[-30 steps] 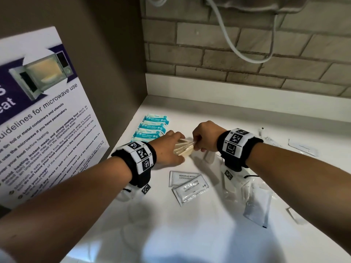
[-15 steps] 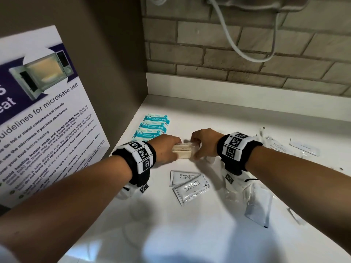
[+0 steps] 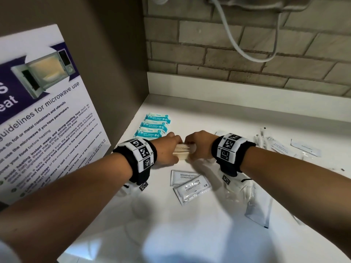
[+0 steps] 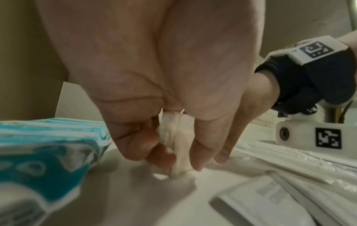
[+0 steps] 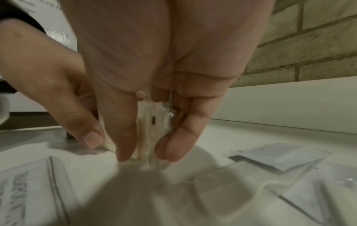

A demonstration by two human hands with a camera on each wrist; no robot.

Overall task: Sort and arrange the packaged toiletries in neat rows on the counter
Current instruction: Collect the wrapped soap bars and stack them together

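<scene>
In the head view, the left hand (image 3: 167, 149) and the right hand (image 3: 199, 146) meet at the centre of the frame, each gripping one end of a small stack of clear-wrapped cream packets (image 3: 183, 151) held edge-down on the white surface (image 3: 190, 234). Just above and left of the hands, three teal wipe packs (image 3: 154, 126) lie in a column near the corner of the surface. Below the hands, two shampoo-with-conditioner sachets (image 3: 190, 184) overlap, and at centre right and lower right lie loose clear and white packets (image 3: 258, 205). A microwave-use poster (image 3: 41, 111) fills the left side; a brick wall (image 3: 247, 44) with a white cable (image 3: 247, 50) spans the top. In the left wrist view, the left hand's fingers (image 4: 139, 145) and thumb pinch the packet stack at centre frame, its lower edge touching the surface, with a teal wipe pack at lower left and the right wrist's band (image 4: 309, 73) at right. In the right wrist view, the right hand's thumb and fingers (image 5: 179, 137) clamp the near end of the stack at centre frame, the left hand's thumb pressing its far end at left, and sachets lie lower left and lower right.
</scene>
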